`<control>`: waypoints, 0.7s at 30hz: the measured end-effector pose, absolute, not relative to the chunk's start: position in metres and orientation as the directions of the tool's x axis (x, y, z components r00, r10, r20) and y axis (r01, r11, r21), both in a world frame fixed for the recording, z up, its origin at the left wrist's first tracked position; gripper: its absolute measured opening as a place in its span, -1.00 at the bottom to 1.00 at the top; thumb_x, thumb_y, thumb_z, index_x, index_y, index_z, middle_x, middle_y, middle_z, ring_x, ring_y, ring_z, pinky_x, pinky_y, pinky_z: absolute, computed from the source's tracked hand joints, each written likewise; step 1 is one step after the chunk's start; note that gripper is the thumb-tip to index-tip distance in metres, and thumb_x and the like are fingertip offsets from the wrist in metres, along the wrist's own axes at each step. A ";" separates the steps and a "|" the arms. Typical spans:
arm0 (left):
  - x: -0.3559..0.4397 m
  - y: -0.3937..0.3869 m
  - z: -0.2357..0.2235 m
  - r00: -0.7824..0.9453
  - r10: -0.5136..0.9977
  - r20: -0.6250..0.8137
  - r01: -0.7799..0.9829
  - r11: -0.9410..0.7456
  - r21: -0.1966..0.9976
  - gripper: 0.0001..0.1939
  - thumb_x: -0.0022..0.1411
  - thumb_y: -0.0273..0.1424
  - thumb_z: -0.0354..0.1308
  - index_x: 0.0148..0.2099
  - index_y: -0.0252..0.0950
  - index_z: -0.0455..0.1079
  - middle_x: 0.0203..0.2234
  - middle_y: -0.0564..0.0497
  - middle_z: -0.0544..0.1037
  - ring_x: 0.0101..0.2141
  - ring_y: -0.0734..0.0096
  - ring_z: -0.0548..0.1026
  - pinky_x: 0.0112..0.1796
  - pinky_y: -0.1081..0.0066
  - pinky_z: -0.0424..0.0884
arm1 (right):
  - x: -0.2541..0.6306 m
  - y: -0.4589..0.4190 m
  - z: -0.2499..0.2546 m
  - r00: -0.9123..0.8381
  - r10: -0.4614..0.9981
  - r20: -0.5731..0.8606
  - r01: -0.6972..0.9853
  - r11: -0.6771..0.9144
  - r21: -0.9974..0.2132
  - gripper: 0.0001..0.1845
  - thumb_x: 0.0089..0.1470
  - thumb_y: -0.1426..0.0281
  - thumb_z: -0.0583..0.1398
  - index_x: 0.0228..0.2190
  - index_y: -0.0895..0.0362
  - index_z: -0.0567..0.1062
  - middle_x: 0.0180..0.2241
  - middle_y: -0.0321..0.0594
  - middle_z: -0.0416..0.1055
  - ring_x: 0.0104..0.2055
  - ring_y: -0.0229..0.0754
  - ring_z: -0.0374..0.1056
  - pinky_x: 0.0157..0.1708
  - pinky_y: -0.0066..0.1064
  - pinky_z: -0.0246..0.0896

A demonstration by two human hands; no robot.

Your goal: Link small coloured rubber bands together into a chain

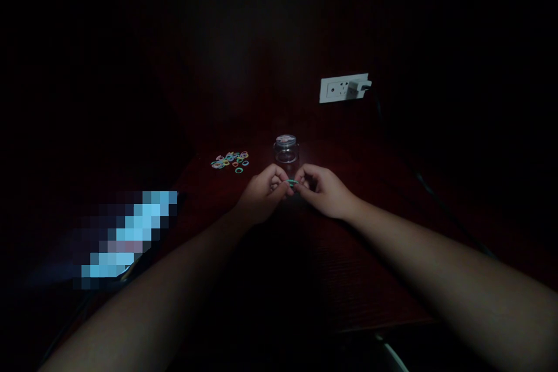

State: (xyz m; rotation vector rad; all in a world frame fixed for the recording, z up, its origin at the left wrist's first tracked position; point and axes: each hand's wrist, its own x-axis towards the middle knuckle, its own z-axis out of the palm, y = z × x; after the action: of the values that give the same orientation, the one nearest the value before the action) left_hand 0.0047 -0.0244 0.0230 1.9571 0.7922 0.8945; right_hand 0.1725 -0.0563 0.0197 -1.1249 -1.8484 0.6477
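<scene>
Between my two hands is a small green hair tie (pixel 292 182), pinched at either side just above the dark red table. My left hand (pixel 267 190) grips its left end between thumb and fingers. The right end sits in the pinch of my right hand (pixel 323 190). Just beyond my fingers stands a small clear jar (pixel 286 152) with its lid on. To the left of the jar lies a loose pile of colourful hair ties (pixel 229 160), with a green one at its near edge.
A lit screen (pixel 139 232), blurred into blocks, stands at the left of the table. On the wall at the back right is a white socket (pixel 344 88) with a plug in it. A dark cable (pixel 427 186) runs along the right side. The surroundings are very dark.
</scene>
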 end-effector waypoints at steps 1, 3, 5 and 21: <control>0.005 -0.024 0.023 0.548 0.783 0.296 0.200 -0.466 0.862 -0.90 0.14 -0.39 0.00 -0.30 -0.32 0.21 -0.47 0.01 0.49 -0.50 0.54 0.40 -0.48 0.52 0.29 | 0.172 -0.056 0.020 -0.224 0.887 0.405 0.447 0.463 -0.765 -0.91 -0.03 0.40 0.11 -0.46 0.18 0.33 -0.61 -0.36 0.21 -0.58 -0.38 0.08 -0.57 -0.52 -0.03; 0.004 -0.024 0.023 0.545 0.784 0.299 0.211 -0.473 0.856 -0.90 0.15 -0.38 -0.01 -0.30 -0.32 0.21 -0.47 0.02 0.49 -0.50 0.54 0.40 -0.47 0.52 0.29 | 0.172 -0.057 0.021 -0.218 0.883 0.415 0.446 0.468 -0.763 -0.92 -0.03 0.41 0.11 -0.47 0.18 0.32 -0.60 -0.36 0.21 -0.58 -0.38 0.07 -0.57 -0.51 -0.03; 0.004 -0.024 0.023 0.540 0.785 0.302 0.223 -0.480 0.849 -0.90 0.16 -0.38 -0.02 -0.30 -0.32 0.21 -0.47 0.02 0.49 -0.50 0.54 0.41 -0.48 0.52 0.29 | 0.172 -0.058 0.022 -0.212 0.880 0.425 0.443 0.474 -0.761 -0.93 -0.03 0.41 0.10 -0.48 0.18 0.31 -0.60 -0.35 0.20 -0.58 -0.38 0.07 -0.57 -0.51 -0.03; 0.003 -0.020 0.020 0.531 0.790 0.306 0.247 -0.489 0.837 -0.70 0.24 -0.24 -0.12 -0.28 -0.35 0.31 -0.47 -0.02 0.50 -0.52 0.52 0.41 -0.49 0.51 0.30 | 0.174 -0.057 0.021 -0.217 0.879 0.425 0.437 0.477 -0.763 -0.92 -0.04 0.40 0.11 -0.47 0.17 0.32 -0.62 -0.36 0.19 -0.59 -0.39 0.06 -0.60 -0.52 -0.03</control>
State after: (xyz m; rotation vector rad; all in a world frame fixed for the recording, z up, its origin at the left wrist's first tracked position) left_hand 0.0034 -0.0195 0.0202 2.0055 0.8406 0.9049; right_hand 0.1736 -0.0565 0.0209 -1.1068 -1.8341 0.6246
